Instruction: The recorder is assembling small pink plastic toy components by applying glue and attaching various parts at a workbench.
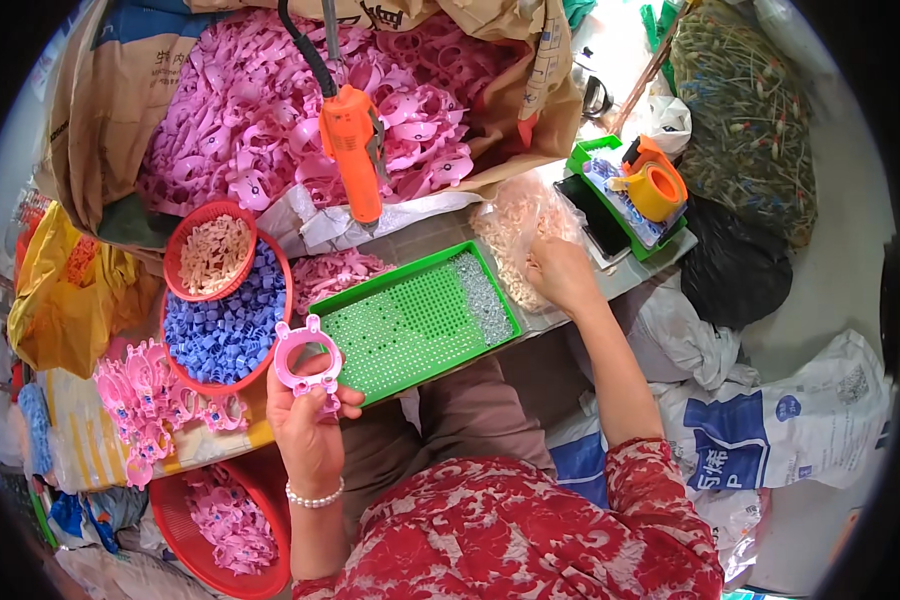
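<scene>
Between the thumb and fingers of my left hand (310, 425) is a pink plastic ring-shaped part (307, 358) with two small ears on top, held upright by its lower end. My right hand (565, 272) reaches to a clear plastic bag (515, 215) of small beige plastic pieces. Its fingers are drawn together at the bag, and what they hold, if anything, is hidden. A green perforated tray (400, 330) lies between my hands, with small silvery metal pieces (480, 300) heaped at its right end. An orange electric screwdriver (352, 155) hangs above the tray, touched by neither hand.
A large sack (100, 130) of pink parts stands behind the tray. At left, a small red basket of beige pieces (215, 255) rests on a basket of blue pieces (220, 335). A phone (595, 220) and a tape roll (655, 190) lie at right.
</scene>
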Available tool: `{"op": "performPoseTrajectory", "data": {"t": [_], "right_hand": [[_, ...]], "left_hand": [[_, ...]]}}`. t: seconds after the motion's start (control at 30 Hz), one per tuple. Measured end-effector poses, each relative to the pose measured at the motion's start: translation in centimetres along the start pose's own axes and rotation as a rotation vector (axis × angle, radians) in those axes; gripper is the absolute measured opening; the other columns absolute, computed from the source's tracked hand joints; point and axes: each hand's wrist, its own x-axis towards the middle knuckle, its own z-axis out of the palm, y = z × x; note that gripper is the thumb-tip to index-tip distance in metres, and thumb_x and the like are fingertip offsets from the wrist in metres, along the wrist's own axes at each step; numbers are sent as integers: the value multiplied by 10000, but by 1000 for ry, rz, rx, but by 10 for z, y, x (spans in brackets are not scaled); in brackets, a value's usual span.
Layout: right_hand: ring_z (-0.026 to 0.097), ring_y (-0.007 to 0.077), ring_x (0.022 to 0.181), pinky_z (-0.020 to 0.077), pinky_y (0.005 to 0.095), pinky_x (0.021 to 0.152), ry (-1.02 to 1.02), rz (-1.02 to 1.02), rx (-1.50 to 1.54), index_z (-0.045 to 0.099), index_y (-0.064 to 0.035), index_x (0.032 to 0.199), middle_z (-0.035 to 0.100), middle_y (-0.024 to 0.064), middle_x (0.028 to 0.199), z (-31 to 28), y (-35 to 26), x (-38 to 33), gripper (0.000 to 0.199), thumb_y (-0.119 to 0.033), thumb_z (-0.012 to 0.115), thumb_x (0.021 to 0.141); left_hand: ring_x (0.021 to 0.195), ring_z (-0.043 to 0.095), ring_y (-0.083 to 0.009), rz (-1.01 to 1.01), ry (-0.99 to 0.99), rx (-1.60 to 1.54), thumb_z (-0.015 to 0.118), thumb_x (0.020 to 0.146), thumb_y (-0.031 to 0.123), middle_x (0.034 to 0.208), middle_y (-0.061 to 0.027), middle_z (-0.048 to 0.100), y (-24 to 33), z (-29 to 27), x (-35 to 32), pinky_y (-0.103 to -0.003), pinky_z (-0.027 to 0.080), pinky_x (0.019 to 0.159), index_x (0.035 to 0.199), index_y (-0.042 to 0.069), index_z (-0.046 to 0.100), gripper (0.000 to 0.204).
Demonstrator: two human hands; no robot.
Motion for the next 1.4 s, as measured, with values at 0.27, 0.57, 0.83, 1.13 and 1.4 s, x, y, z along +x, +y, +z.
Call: {"op": "performPoseTrajectory", "data": {"t": [0.27, 0.57, 0.83, 1.13, 1.4], "right_hand": [[598, 384, 719, 464, 471, 655, 99, 6, 28, 588, -17, 788, 613, 195, 722, 13, 12, 10, 162, -173, 582, 743], [628, 285, 645, 491, 364, 608, 168, 170, 363, 614, -30, 757, 629, 131, 662, 2, 21, -6, 102, -111, 636, 698], [516, 70, 562, 417, 228, 528, 290, 205, 612, 588, 22, 749, 583, 26, 627, 0, 13, -21, 90, -42, 651, 737], [480, 16, 616, 401, 185, 544, -4, 27, 993, 554, -12, 721, 545, -27, 668, -36, -90, -50, 120, -2, 670, 754], [575, 253, 600, 449, 337, 532, -175, -495, 714, 544, -28, 784, 554, 108, 699, -53, -142, -52, 139, -61, 663, 720]], "left_hand": [[621, 634, -217, -87, -5, -3, 424, 799, -24, 1036, -129, 612, -10, 1, -6, -267, 523, 507, 1196, 6, 443, 399], [619, 632, -219, -114, -12, -3, 441, 813, -13, 1022, -121, 614, -20, -1, -6, -278, 523, 514, 1174, 9, 454, 362], [626, 634, -223, -181, -44, 0, 438, 814, -14, 1017, -122, 611, -30, 0, -8, -285, 529, 520, 1168, 4, 457, 355], [678, 625, -188, -216, -66, -69, 431, 825, -34, 975, -110, 586, -39, 21, -9, -275, 521, 560, 1178, 22, 437, 357], [768, 586, -113, -149, -112, -90, 633, 831, 27, 1016, -54, 568, -44, 36, -12, -246, 509, 647, 1242, 42, 418, 464]]}}
